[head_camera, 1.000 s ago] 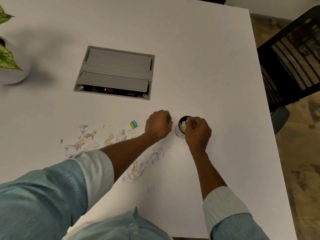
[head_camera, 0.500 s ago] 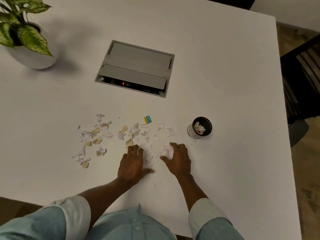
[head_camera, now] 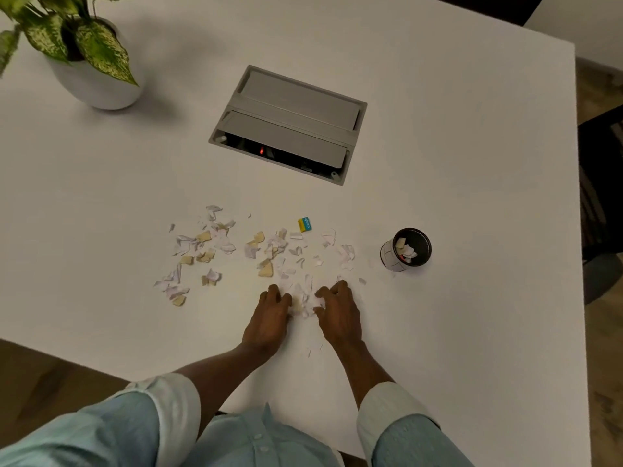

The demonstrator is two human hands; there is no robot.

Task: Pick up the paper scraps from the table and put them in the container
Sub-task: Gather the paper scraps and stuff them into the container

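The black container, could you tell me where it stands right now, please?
In the head view, the black container stands upright on the table, just right of the paper scraps, beyond the right hand.

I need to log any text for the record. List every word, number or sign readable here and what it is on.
Nothing can be quoted.
Blue and yellow scrap: white lettering, too small and blurred to read.
Container: pale label panels on its wall, no legible text.
Cable box: only a red light, no lettering visible.
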